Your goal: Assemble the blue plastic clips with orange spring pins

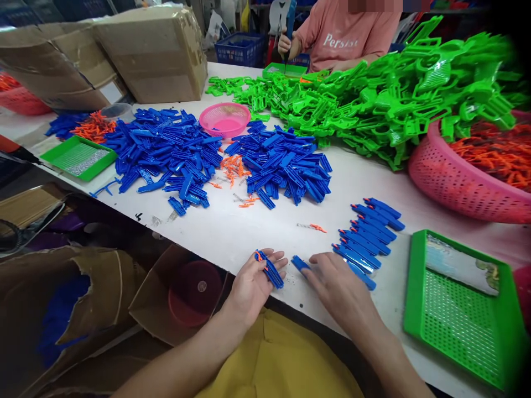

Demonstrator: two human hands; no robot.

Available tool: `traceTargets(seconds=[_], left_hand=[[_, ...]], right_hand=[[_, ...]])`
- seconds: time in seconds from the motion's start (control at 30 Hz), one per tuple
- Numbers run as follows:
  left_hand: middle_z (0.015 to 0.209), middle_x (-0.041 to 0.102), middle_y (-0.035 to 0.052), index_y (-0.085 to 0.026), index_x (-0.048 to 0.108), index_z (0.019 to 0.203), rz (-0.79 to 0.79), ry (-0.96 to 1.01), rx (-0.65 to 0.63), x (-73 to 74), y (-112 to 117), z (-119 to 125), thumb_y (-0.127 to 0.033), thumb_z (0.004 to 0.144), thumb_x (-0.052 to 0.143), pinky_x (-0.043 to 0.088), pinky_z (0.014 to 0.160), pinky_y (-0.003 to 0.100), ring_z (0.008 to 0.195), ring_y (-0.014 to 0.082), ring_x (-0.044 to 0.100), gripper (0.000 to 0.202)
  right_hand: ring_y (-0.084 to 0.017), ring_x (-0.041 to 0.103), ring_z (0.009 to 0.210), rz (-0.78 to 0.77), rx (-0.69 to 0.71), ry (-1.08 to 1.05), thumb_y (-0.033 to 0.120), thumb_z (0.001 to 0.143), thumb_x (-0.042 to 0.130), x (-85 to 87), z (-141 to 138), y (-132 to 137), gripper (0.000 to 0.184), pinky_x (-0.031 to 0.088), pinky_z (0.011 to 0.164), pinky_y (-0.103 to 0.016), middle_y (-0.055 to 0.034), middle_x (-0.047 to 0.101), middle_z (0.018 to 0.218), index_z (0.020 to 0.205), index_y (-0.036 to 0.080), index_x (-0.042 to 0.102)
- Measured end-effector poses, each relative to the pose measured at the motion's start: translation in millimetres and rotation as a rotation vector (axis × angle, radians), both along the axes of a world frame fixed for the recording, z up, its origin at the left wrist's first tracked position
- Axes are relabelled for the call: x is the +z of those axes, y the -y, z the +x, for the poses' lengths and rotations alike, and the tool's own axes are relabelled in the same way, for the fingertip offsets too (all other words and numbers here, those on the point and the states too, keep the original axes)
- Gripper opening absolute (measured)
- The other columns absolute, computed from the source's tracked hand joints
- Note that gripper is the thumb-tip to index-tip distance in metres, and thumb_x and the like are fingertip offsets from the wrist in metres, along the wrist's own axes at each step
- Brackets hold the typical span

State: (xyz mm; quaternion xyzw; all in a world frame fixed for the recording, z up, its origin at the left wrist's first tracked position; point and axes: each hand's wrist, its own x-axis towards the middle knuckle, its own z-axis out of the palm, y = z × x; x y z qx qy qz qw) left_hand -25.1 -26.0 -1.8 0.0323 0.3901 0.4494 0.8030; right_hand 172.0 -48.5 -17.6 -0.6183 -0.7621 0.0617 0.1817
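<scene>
Cradling blue shell (274,276) with orange insert (260,256) in left hand (250,283), above front edge of bench (265,229); right hand (339,281) at loose blue piece (299,262) just inside that edge, impossible to say whether pinched or merely touched; probably mid-fitting, next calling for level palm, insert undisturbed

Mustard-yellow cloth (286,359) fills the bottom centre of the frame, plain and unpatterned, with soft folds and a crease line running down from its rounded upper edge; which garment it belongs to cannot be told. Both forearms (194,351) are bare as far as they show, narrowing towards the wrists. The left hand (251,284) and right hand (342,284) are bare too, the right slightly blurred.
</scene>
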Motion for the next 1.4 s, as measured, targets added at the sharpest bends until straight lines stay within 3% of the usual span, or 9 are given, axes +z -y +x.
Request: traceTargets(seconds=[0.17,0.3,0.47,0.73,1.4], left_hand=[[0.119,0.069,0.0162,-0.014,0.064,0.102,-0.032,0.071,0.018,-1.0,-3,3,-0.028,0.09,0.056,0.045,0.101,0.043,0.112,0.0276,0.065,0.019],[0.117,0.069,0.0162,-0.014,0.065,0.1,-0.044,0.085,0.022,-1.3,-1,10,-0.036,0.095,0.051,0.046,0.1,0.043,0.112,0.0276,0.065,0.027],[0.118,0.07,0.0151,-0.014,0.067,0.1,-0.043,0.068,0.014,-1.3,3,16,-0.045,0.097,0.049,0.045,0.103,0.04,0.114,0.0262,0.063,0.036],[0.116,0.07,0.0159,-0.013,0.067,0.101,-0.034,0.096,0.006,-2.1,5,21,-0.046,0.099,0.044,0.043,0.107,0.038,0.112,0.0247,0.064,0.04],[0.113,0.071,0.0143,-0.014,0.067,0.103,-0.009,0.081,-0.01,0.2,6,22,-0.045,0.098,0.047,0.041,0.108,0.036,0.115,0.0237,0.062,0.037]], right_hand=[[-0.025,0.059,0.086,0.098,-0.05,-0.045,0.029,0.099,0.046,-13.0,-10,25,0.012,0.05,0.074,-0.038,-0.009,0.063,0.09,0.097,0.021,0.055],[-0.02,0.061,0.081,0.095,-0.127,-0.283,0.028,0.096,0.051,1.6,-23,26,0.01,0.051,0.07,-0.033,-0.0057,0.063,0.09,0.103,0.022,0.055],[-0.019,0.063,0.082,0.006,-0.099,-0.436,0.028,0.095,0.053,11.6,-48,29,0.01,0.052,0.069,-0.032,-0.0057,0.064,0.093,0.103,0.022,0.057],[-0.021,0.064,0.089,-0.002,-0.093,-0.432,0.025,0.094,0.052,0.0,-58,27,0.012,0.054,0.073,-0.034,-0.0068,0.065,0.097,0.104,0.022,0.057],[-0.022,0.063,0.093,0.043,-0.068,-0.387,0.022,0.095,0.051,2.8,-59,25,0.018,0.055,0.078,-0.037,-0.0079,0.064,0.101,0.112,0.023,0.057]])
